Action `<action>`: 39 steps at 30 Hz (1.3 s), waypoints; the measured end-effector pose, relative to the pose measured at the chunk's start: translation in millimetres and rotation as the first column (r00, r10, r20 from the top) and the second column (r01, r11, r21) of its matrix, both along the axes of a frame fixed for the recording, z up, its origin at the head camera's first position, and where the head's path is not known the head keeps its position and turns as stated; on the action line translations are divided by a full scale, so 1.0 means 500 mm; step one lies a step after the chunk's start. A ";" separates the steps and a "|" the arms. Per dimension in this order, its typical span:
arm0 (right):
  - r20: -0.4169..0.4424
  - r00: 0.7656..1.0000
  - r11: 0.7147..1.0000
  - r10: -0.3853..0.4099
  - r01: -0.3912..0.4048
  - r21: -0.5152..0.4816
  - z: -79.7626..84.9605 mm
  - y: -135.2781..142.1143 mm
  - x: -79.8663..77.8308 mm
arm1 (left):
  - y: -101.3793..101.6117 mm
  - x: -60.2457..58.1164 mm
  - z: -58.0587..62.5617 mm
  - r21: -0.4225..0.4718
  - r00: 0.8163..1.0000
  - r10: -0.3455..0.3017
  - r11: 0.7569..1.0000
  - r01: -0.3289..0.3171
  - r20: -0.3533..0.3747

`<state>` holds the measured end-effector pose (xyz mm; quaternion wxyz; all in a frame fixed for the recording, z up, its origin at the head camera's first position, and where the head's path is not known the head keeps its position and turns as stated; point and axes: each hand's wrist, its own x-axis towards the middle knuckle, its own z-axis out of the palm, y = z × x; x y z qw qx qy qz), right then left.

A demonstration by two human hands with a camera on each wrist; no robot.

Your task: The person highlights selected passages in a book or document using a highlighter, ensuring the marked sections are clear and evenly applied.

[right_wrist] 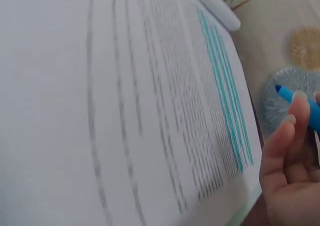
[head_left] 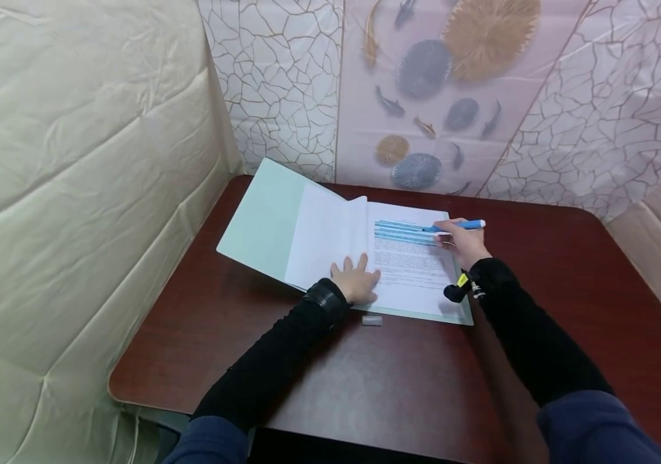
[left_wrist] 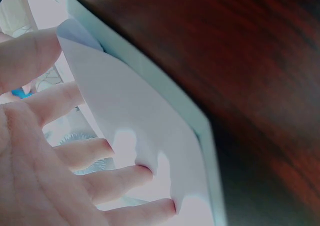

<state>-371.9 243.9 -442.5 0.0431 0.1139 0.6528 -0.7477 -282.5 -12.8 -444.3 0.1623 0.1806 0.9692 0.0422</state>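
Note:
A pale green folder (head_left: 266,212) lies spread on the table, its left cover tilted up. Inside, a printed sheet (head_left: 405,274) carries several blue-highlighted lines near its top. My right hand (head_left: 466,246) pinches a blue marker (right_wrist: 312,116) between thumb and fingers, its uncapped tip pointing left over the upper lines; whether it touches the paper I cannot tell. Fingers spread, my left hand (head_left: 356,283) rests near the lower fold, against a turned-back white page (head_left: 324,232). In the left wrist view the fingertips of this hand (left_wrist: 50,161) meet that page, which bends.
A small grey piece (head_left: 372,320) lies on the brown table (head_left: 400,380) just below the folder's front edge. Behind the table hangs a patterned cloth (head_left: 284,77), and a cream padded covering (head_left: 75,193) rises at the left.

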 end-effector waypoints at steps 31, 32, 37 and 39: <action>0.005 0.993 0.992 0.114 -0.114 -0.056 -0.053 -0.161 -0.034 | -0.005 0.002 0.007 -0.012 1.000 -0.022 1.000 0.022 0.004; 0.006 0.994 0.993 0.112 -0.112 -0.041 -0.053 -0.163 -0.035 | -0.005 0.002 0.007 -0.013 1.000 -0.022 1.000 0.023 0.005; 0.009 0.995 0.995 0.101 -0.101 0.018 -0.052 -0.169 -0.038 | -0.005 0.001 0.007 -0.016 1.000 -0.025 1.000 0.025 0.008; 0.018 0.996 0.995 0.092 -0.093 0.046 -0.051 -0.171 -0.039 | -0.006 0.001 0.007 -0.014 1.000 -0.028 1.000 0.028 0.008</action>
